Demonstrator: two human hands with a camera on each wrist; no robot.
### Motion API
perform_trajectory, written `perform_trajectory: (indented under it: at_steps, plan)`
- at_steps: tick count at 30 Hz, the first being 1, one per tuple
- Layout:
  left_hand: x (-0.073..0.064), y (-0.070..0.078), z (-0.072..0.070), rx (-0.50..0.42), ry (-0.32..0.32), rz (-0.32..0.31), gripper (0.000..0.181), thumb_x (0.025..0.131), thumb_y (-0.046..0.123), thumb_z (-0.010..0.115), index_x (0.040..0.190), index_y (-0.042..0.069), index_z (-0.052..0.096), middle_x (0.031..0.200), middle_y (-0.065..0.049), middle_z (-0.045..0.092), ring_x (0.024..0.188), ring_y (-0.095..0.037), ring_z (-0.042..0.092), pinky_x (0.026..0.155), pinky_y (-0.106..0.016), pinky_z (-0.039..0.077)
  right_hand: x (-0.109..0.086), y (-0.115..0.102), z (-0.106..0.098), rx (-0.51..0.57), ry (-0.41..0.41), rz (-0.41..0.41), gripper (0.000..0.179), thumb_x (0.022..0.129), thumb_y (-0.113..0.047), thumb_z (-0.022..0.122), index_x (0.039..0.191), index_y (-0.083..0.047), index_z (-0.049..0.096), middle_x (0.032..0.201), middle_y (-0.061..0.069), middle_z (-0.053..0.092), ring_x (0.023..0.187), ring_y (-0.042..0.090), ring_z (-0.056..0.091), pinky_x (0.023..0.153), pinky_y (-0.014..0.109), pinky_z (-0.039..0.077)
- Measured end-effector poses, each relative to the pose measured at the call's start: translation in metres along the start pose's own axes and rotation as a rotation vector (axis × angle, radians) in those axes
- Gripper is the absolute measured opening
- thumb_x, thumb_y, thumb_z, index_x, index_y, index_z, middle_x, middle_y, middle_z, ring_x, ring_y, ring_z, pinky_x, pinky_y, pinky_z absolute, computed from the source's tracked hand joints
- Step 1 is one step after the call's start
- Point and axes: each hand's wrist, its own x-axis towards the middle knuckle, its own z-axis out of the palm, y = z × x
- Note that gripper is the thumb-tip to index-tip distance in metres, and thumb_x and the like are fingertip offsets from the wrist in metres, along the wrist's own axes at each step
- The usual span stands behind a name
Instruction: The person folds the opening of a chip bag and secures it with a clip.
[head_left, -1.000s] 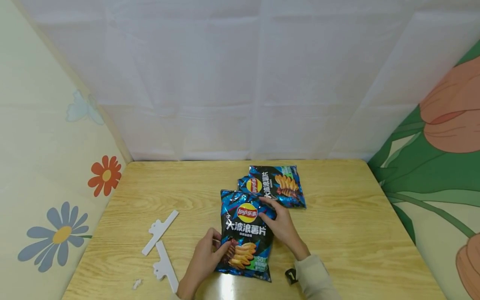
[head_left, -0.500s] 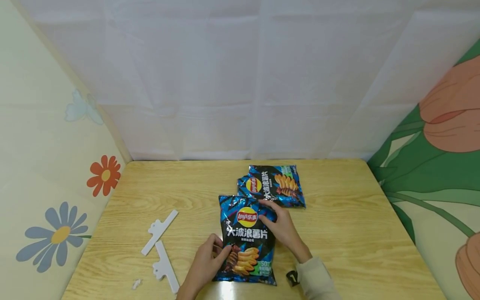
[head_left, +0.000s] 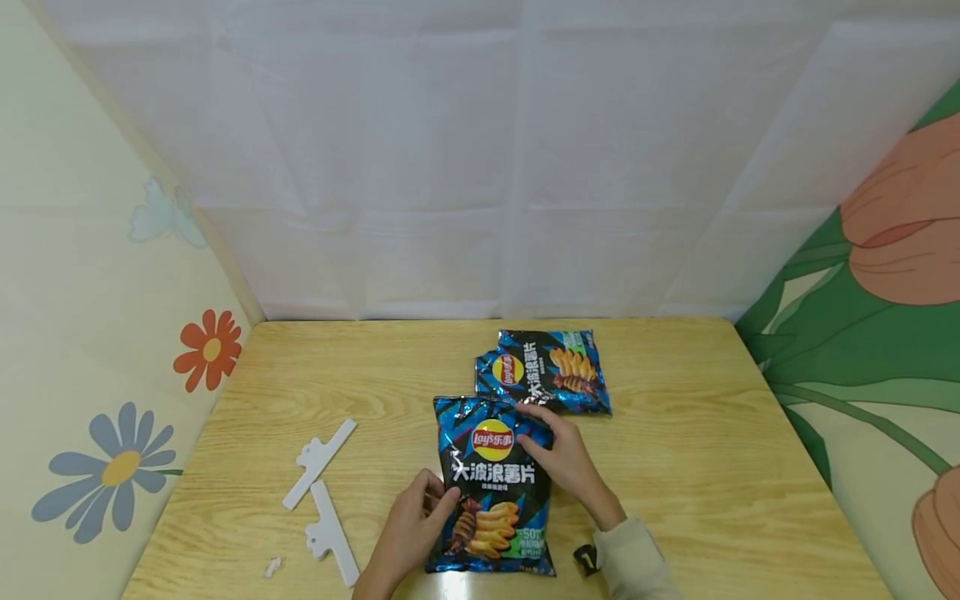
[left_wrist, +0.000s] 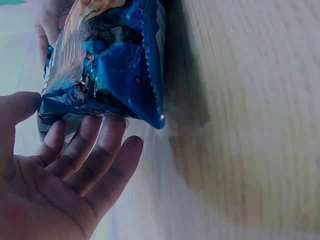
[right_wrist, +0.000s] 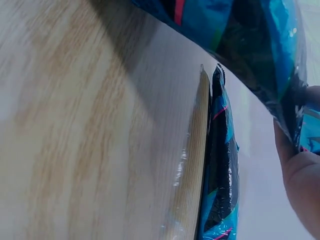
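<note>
Upright to my eyes, a blue and black Lay's chip bag (head_left: 491,492) is between my two hands at the near middle of the table. Its lower end shows close over the wood in the left wrist view. My left hand (head_left: 412,525) holds the left edge, thumb at the front and fingers (left_wrist: 107,140) behind. At the upper right edge, my right hand (head_left: 562,454) pinches the bag between thumb and fingers; in the right wrist view the gripped edge is partly cut off. Behind lies another chip bag (head_left: 577,371), partly covered by the held one; whether more bags are under it, I cannot tell.
Two white bag clips (head_left: 321,462) lie on the wooden table (head_left: 720,467) to the left. A small white piece (head_left: 273,567) is near the front left. Beside my right sleeve sits a small black object marked 1 (head_left: 587,559). A white cloth (head_left: 480,167) hangs behind.
The held chip bag has come slightly nearer to me, its top edge tilting a little. Both hands keep their hold and have moved only slightly. The clips and the rear bag stay put.
</note>
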Motion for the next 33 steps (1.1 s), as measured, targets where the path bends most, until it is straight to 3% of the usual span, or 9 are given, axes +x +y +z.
perform_trajectory:
  at_steps: [12,23,30,33]
  plan:
    - [0.010,-0.002,-0.002,-0.067,0.041,0.016,0.049,0.099,0.039,0.059,0.131,0.006,0.043,0.103,-0.010,0.064,0.082,-0.014,0.059,0.068,-0.023,0.049,-0.002,-0.001,0.000,0.015,-0.019,0.009,0.040,0.090,-0.003,0.071,0.128,-0.009,0.063,0.133,0.010,0.065,0.128,0.031,0.057,0.107,0.048,0.044]
    - [0.023,0.009,-0.008,-0.127,0.118,0.077,0.052,0.100,0.033,0.058,0.141,0.007,0.037,0.124,-0.016,0.059,0.098,-0.018,0.061,0.079,-0.024,0.051,-0.002,-0.001,0.000,0.032,-0.033,-0.018,0.040,0.090,-0.002,0.070,0.128,-0.010,0.063,0.132,0.009,0.065,0.127,0.030,0.058,0.106,0.047,0.045]
    - [0.027,0.015,-0.010,-0.163,0.138,0.127,0.056,0.101,0.028,0.059,0.145,0.005,0.034,0.129,-0.020,0.056,0.104,-0.024,0.063,0.080,-0.026,0.053,-0.003,-0.002,-0.001,0.025,-0.041,-0.036,0.041,0.089,-0.001,0.070,0.128,-0.010,0.063,0.132,0.009,0.065,0.124,0.030,0.059,0.104,0.043,0.048]
    - [0.030,0.018,-0.010,-0.161,0.154,0.116,0.057,0.101,0.028,0.058,0.146,0.006,0.032,0.130,-0.019,0.056,0.106,-0.024,0.063,0.082,-0.028,0.053,-0.004,-0.002,-0.001,0.023,-0.040,-0.042,0.041,0.089,-0.001,0.070,0.128,-0.010,0.063,0.131,0.009,0.066,0.124,0.030,0.060,0.103,0.041,0.049]
